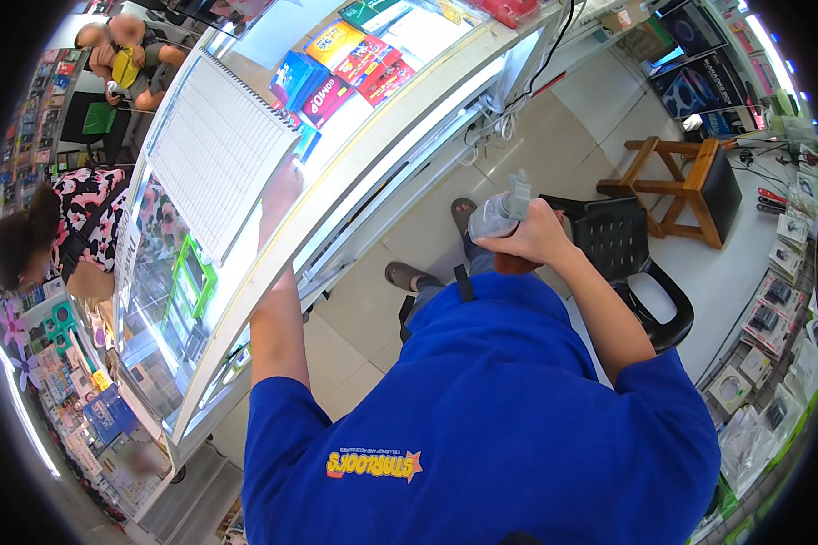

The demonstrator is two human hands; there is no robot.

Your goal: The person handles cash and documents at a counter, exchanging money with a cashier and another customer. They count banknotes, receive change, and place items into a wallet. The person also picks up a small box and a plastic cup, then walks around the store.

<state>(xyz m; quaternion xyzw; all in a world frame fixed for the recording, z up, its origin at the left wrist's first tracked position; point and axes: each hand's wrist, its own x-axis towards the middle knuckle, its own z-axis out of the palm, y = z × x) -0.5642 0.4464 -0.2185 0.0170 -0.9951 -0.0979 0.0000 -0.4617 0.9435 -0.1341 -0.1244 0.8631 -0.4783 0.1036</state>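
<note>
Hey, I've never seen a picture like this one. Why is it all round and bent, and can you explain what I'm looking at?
There's no robot here: the hands are a person's own. The single picture comes from a wide fisheye camera on that person's head, looking down, so straight edges curve near the rim. The big blue shirt is the wearer's.

The right hand holds a clear bottle with a pale top. The left hand is at the edge of a spiral notebook over a glass counter; its exact grip is hidden. Colourful packages show beyond the notebook, though I can't tell whether they're on or under the glass.
</note>
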